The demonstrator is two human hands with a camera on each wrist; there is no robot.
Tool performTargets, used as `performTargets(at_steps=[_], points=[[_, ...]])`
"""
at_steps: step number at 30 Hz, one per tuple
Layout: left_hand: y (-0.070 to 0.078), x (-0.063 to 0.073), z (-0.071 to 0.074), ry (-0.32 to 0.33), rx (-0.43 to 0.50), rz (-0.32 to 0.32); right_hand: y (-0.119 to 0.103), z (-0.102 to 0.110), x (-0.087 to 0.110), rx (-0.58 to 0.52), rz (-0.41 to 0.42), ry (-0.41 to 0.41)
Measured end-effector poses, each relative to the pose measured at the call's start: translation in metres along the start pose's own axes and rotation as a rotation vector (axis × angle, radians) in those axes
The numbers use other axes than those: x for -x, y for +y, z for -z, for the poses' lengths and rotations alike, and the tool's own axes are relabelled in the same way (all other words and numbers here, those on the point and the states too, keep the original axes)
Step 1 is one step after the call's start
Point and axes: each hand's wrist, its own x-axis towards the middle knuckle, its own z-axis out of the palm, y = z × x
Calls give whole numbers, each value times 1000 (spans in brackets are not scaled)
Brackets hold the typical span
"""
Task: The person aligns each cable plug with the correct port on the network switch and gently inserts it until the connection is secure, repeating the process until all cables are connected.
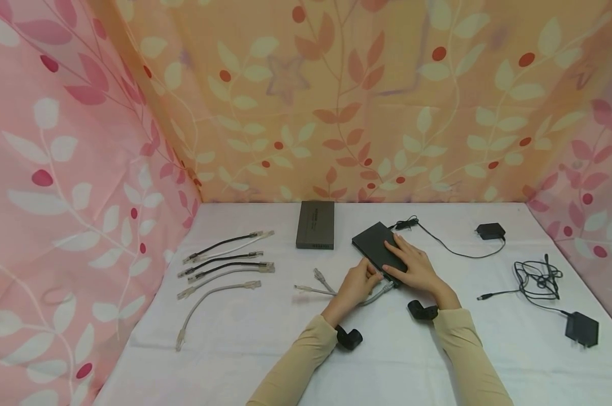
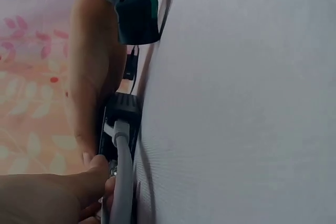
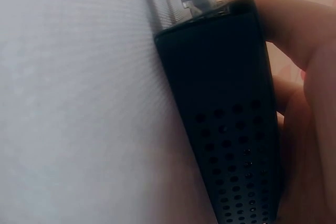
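Observation:
A black network switch (image 1: 374, 241) lies at an angle on the table. My left hand (image 1: 355, 286) is at its near edge, thumb and fingers pinching the plug end of a network cable against the row of ports; the fingers partly hide the plug. Beside it, a grey network cable (image 2: 125, 166) is plugged into a port close to the switch's corner. My right hand (image 1: 416, 266) rests spread over the top of the switch, on its right part. The vented side (image 3: 231, 145) of the switch fills the right wrist view. Loose plugs (image 1: 318, 275) poke out left of my left hand.
Several short black and grey network cables (image 1: 224, 265) lie at left. A second switch (image 1: 315, 225) is at the back. A power adapter (image 1: 491, 231) has a cord running to the switch in hand; another adapter (image 1: 582, 328) with a coiled cord (image 1: 538, 279) lies at right.

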Motion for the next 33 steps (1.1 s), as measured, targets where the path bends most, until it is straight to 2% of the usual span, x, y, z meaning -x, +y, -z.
performTargets(at_steps=[2, 7, 9, 16, 24, 33], points=[[3, 1, 1, 4, -51, -14, 0, 0, 0, 7, -2, -6], [11, 4, 2, 54, -258, -62, 1, -2, 0, 8, -3, -9], [13, 4, 2, 60, -274, -60, 1, -1, 0, 6, -1, -6], [7, 0, 1, 70, -161, -59, -1, 0, 0, 2, -4, -5], [2, 3, -1, 82, -65, -80, 0, -2, 0, 11, -7, -7], [4, 4, -5, 111, -37, -63, 1, -1, -1, 16, -2, -8]])
